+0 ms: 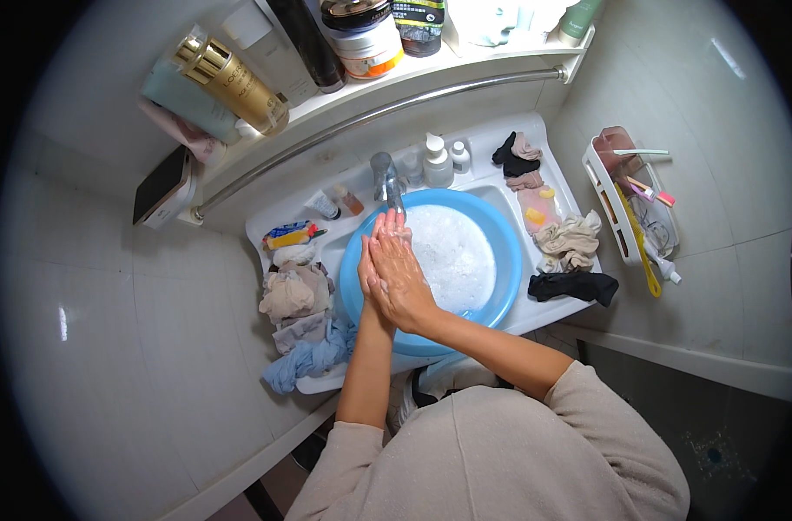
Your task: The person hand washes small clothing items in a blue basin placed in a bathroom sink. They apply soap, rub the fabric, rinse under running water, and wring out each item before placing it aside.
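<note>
My right hand (401, 280) lies flat across my left hand (366, 267), palm towards palm, both wet with bits of foam. Neither holds anything; much of the left palm is hidden beneath the right. They are above the left side of a light blue plastic basin (514, 267), which sits in a white washbasin (552, 146). White suds (458, 260) cover the water in it. A metal faucet (384, 176) is just beyond my fingertips.
Crumpled garments (295, 296) and a light blue cloth (308, 358) line the left ledge. Beige cloth (568, 241) and a black sock (572, 288) lie right. Pump bottle (438, 166) stands behind. A metal rail (383, 117) runs below a crowded shelf (305, 111); a caddy (614, 208) hangs right.
</note>
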Available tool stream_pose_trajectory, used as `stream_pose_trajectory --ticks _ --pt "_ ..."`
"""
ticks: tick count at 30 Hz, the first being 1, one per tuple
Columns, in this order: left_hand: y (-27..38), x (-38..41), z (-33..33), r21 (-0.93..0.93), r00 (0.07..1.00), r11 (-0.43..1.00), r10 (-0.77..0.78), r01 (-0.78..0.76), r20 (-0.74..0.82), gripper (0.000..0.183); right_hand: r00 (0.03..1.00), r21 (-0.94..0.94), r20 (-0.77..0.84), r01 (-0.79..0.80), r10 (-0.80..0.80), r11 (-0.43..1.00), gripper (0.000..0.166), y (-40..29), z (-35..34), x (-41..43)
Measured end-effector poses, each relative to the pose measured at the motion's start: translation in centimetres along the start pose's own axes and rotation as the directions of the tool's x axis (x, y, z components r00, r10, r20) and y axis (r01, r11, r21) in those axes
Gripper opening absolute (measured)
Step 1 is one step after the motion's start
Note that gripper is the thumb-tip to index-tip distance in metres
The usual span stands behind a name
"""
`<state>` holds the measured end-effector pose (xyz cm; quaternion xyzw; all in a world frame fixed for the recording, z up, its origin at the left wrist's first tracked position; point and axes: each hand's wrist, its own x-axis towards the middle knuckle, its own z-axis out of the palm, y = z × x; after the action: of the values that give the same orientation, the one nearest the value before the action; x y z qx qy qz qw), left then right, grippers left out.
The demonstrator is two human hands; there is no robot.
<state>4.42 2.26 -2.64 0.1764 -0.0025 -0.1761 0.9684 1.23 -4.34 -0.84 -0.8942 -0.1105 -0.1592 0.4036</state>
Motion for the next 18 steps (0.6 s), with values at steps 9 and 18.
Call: stream_pose_trajectory --ticks 9,18 --pt "0.1 -0.2 0.6 0.019 0.998 0.998 -0.059 0.058 0.034 0.049 0.988 0.107 -0.142 -0.041 0.056 0.993 0.045 -1.6 -0.8 0.0" --pt "-0.1 0.3 2.1 0.068 0.998 0.996 -0.054 0.055 -0.014 0.047 0.981 -0.071 -0.194 -0.027 0.013 0.997 0.047 0.4 -0.3 1.7"
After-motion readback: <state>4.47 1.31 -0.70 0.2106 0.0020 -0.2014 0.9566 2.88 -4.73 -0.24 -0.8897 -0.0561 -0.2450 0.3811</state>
